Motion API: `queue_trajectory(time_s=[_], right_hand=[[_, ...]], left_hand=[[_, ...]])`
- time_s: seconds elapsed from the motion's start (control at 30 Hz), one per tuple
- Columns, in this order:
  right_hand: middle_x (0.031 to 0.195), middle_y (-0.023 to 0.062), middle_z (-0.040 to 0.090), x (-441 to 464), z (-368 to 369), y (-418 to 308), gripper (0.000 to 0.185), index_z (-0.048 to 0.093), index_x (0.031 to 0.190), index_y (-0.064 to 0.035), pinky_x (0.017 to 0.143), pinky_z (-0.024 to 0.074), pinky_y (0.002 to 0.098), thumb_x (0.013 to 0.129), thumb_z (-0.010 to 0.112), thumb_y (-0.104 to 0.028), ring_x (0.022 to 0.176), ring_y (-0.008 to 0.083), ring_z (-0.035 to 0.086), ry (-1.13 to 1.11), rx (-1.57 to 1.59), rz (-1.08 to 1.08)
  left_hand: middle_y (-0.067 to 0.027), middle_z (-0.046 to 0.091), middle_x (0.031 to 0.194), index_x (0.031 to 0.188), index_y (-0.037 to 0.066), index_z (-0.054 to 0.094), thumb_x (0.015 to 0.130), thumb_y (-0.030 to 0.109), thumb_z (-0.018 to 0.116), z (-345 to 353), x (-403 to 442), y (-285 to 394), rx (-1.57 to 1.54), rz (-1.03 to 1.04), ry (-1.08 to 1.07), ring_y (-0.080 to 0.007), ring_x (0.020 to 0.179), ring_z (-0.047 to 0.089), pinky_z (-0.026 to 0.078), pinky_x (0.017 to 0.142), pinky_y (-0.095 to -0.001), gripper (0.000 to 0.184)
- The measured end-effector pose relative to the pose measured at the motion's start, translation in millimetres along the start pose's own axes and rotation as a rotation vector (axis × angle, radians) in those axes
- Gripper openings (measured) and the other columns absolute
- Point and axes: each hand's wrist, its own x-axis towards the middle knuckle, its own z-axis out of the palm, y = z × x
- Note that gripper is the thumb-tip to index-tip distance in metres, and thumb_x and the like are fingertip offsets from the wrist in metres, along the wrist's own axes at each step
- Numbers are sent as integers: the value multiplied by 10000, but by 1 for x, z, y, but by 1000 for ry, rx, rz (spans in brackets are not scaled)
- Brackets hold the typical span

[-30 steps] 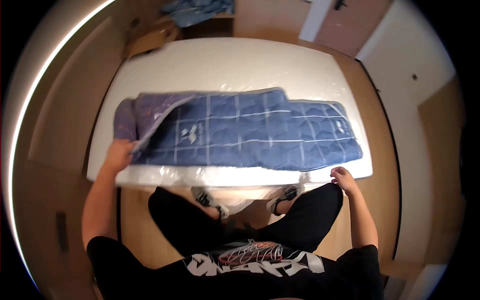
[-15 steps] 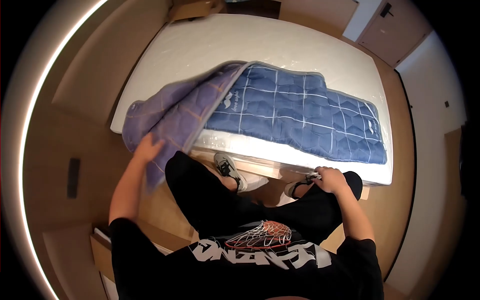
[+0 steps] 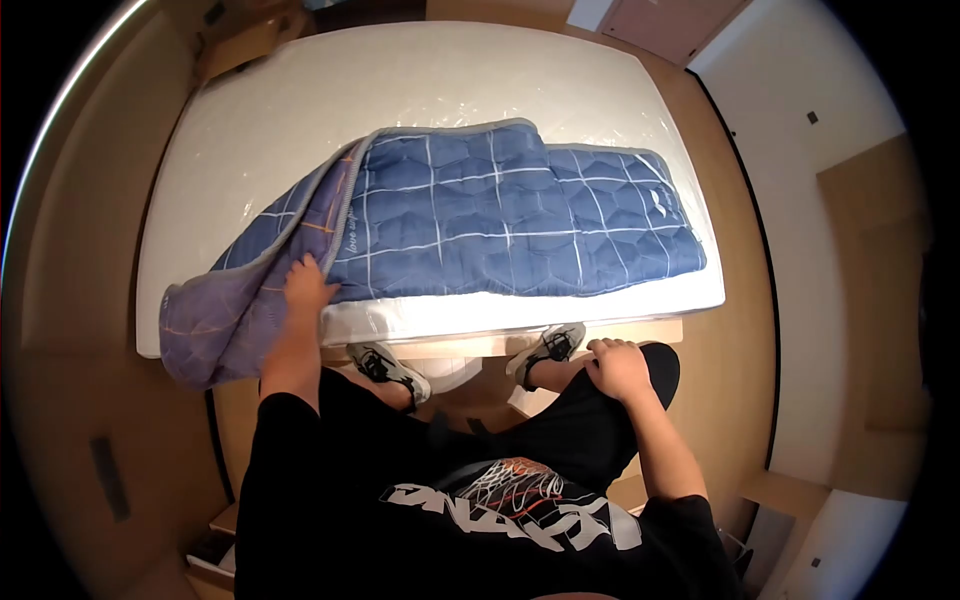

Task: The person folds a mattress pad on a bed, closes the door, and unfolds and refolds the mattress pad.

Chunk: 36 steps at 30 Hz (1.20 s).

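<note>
A quilted blue checked mattress pad (image 3: 460, 215) lies partly folded along the near side of a plastic-wrapped mattress (image 3: 420, 80). At its left end the purple underside (image 3: 215, 320) is turned up, and a grey bound edge crosses it. My left hand (image 3: 308, 290) rests on the pad beside that edge, its fingers and thumb apart and not closed round the cloth. My right hand (image 3: 618, 370) lies on my bent right knee, away from the pad, with its fingers stretched over the trouser leg.
My shoes (image 3: 388, 372) stand by the pale wooden bed base (image 3: 640, 332). A cardboard box (image 3: 240, 45) sits past the far left corner. A door (image 3: 660, 25) is at the back, with a wall along the right.
The pad's left end has come down and spread out leftward on the mattress. My left hand has moved onto the pad by the grey edge. The right hand stays on the knee; the view has shifted.
</note>
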Motion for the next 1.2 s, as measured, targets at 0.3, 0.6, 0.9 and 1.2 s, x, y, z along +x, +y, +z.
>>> queue_trajectory(time_s=[0.3, 0.6, 0.9, 1.2], right_hand=[[1006, 138, 602, 67, -28, -8, 522, 492, 1209, -39, 794, 492, 393, 748, 708, -156, 917, 317, 603, 236, 746, -68], [1194, 173, 541, 169, -149, -69, 722, 482, 1234, -133, 938, 408, 456, 591, 800, -209, 1172, 376, 450, 592, 147, -610], [878, 143, 666, 157, -148, 35, 446, 635, 1001, -155, 733, 501, 453, 619, 785, -331, 820, 328, 640, 76, -180, -329], [909, 190, 653, -18, -531, 146, 385, 572, 1091, -106, 708, 496, 427, 829, 677, -369, 847, 392, 629, 1579, -130, 11]], left_hand=[[-200, 637, 949, 942, 61, 613, 741, 8, 523, -119, -6, -110, -63, 299, 409, -402, 892, 601, 478, 772, -488, 227], [-128, 621, 903, 942, -1, 596, 756, 18, 596, -276, -306, -143, -668, 417, 1221, -234, 842, 595, 477, 800, -330, 187], [-197, 623, 828, 914, 11, 609, 732, 189, 668, -175, -237, -211, -525, -8, 667, -305, 770, 617, 486, 690, -395, 261], [-152, 612, 1087, 1204, 30, 529, 787, 260, 728, -592, -176, -192, 285, 358, 1449, -282, 980, 595, 486, 822, -392, 516]])
